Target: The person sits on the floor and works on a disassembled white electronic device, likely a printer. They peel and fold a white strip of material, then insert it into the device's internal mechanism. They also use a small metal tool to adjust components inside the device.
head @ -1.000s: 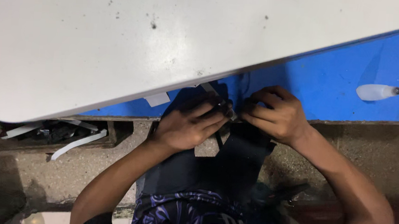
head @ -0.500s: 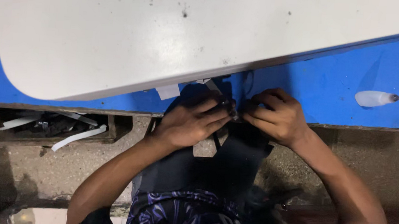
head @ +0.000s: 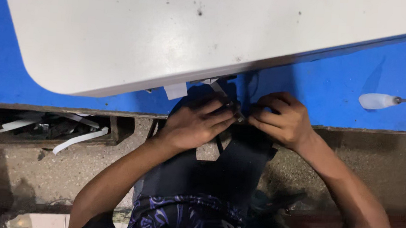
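Note:
My left hand (head: 196, 126) presses down on a piece of black fabric (head: 230, 166) at the front edge of the blue table (head: 338, 85). My right hand (head: 283, 119) pinches the same fabric just to the right, fingertips nearly meeting the left hand's. Between the two hands a small grey strip (head: 232, 105) runs under the overhanging white machine body (head: 180, 31). The fabric hangs off the table edge over my lap. What lies under the machine body is hidden.
A small translucent oil bottle (head: 380, 100) lies on the blue table at the right. A white tag (head: 176, 90) hangs below the machine body. White strips (head: 80, 138) and scraps lie in a dark shelf under the table at the left. Concrete floor lies below.
The view has shifted so the table and machine sit further right and lower in frame. Both hands stay together on the black fabric, barely moved.

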